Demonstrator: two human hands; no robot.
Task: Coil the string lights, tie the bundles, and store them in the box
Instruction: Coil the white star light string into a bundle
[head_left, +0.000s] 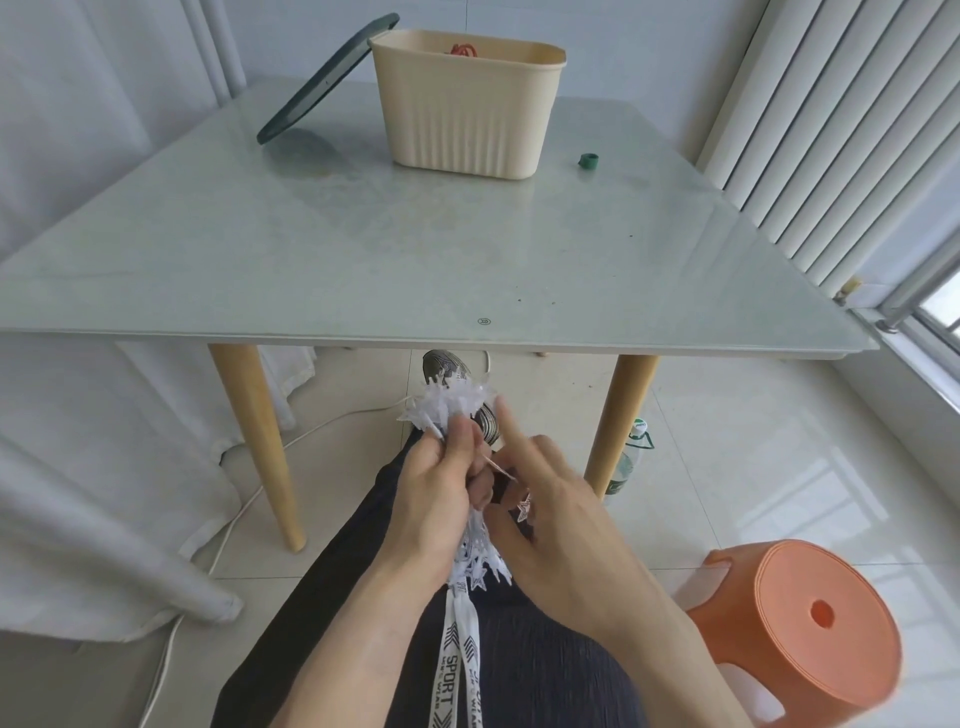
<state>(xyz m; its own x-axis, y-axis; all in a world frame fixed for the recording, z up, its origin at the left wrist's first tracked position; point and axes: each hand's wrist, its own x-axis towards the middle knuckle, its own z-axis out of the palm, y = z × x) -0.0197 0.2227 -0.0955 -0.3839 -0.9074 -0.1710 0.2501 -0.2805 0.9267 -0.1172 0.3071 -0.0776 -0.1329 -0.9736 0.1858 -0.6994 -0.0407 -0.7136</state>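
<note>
A bundle of white star-shaped string lights (457, 405) is held over my lap, below the table's front edge. My left hand (441, 488) grips the bundle around its middle, and stars stick out above and below the fist. My right hand (550, 499) is close beside it, index finger stretched up, the other fingers pinching a thin wire at the bundle. The cream ribbed box (462, 114) stands at the back of the glass table (363, 249), with something red showing inside. Its dark green lid (322, 83) leans against the box's left side.
A small green tape roll (588, 161) lies right of the box. An orange plastic stool (810, 629) stands at my right. A bottle (631, 457) sits by the table leg. A white cable (249, 499) runs over the floor at left, beside white cloth.
</note>
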